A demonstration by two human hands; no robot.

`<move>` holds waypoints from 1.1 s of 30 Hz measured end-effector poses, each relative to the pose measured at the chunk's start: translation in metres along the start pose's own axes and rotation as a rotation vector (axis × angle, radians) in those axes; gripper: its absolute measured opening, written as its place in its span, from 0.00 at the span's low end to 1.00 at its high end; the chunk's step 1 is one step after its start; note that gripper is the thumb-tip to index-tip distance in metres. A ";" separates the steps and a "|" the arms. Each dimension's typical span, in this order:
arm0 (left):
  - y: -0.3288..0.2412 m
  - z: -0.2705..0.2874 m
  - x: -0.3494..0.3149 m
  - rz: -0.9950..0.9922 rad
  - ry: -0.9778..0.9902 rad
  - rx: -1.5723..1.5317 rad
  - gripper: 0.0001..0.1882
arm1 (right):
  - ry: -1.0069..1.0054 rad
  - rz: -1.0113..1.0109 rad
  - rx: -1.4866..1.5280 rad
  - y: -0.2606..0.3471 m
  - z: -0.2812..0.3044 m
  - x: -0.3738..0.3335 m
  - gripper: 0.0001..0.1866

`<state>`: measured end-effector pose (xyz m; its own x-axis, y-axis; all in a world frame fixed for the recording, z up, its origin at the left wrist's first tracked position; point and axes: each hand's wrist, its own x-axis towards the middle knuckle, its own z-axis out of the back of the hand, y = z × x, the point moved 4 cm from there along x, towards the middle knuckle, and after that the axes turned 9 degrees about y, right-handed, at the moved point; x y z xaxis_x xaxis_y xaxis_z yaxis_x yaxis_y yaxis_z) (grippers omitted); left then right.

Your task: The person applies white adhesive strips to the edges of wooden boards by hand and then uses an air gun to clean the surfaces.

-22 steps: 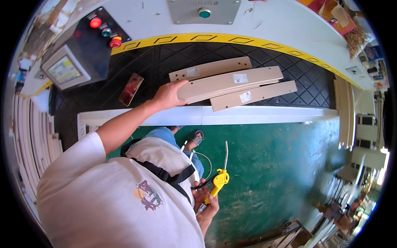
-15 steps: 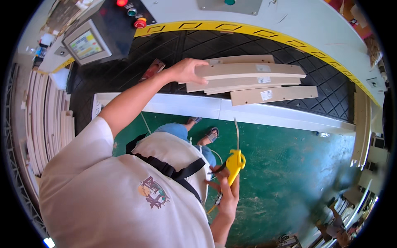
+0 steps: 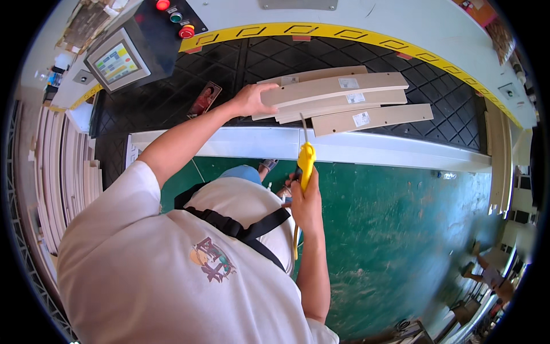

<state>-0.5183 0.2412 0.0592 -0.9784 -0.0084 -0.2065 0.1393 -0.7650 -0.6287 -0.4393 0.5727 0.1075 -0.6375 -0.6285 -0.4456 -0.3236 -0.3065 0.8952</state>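
Observation:
My left hand [image 3: 256,100] is closed round the left end of the top board [image 3: 321,89] in a stack of long beige boards with white labels. Below that stack lies a separate labelled board [image 3: 395,117], slanting a little up to the right. In front of my belly, my right hand [image 3: 306,200] grips a yellow air blow gun [image 3: 307,156]. Its thin metal nozzle points up at the boards, the tip close to their front edges. A hose runs down from the gun along my right forearm.
The boards rest on a black ribbed bed [image 3: 447,123] with a white front rail [image 3: 366,150]. A control panel [image 3: 123,60] with screen and buttons stands at back left. A picture card [image 3: 204,100] lies left of the boards. More boards [image 3: 60,166] are stacked at far left.
My right hand has raised the air blow gun up and to the left, bringing its nozzle to the boards. My left hand has kept its grip on the board end.

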 end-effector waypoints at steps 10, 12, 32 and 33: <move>-0.010 0.010 0.009 0.051 0.239 -0.355 0.44 | -0.070 0.107 -0.399 0.002 -0.025 0.060 0.37; -0.010 0.012 0.010 0.049 0.251 -0.376 0.44 | -0.066 0.098 -0.422 0.002 -0.030 0.060 0.37; 0.004 0.016 0.026 -0.024 0.260 -0.462 0.41 | -0.114 -0.002 -0.510 0.009 -0.035 0.062 0.37; 0.002 0.014 0.026 -0.029 0.269 -0.478 0.41 | -0.119 0.019 -0.496 0.010 -0.034 0.064 0.37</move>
<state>-0.5452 0.2301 0.0633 -0.9182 0.2208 -0.3289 0.2282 -0.3840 -0.8947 -0.4592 0.5052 0.0878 -0.7244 -0.5607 -0.4010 0.0414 -0.6160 0.7867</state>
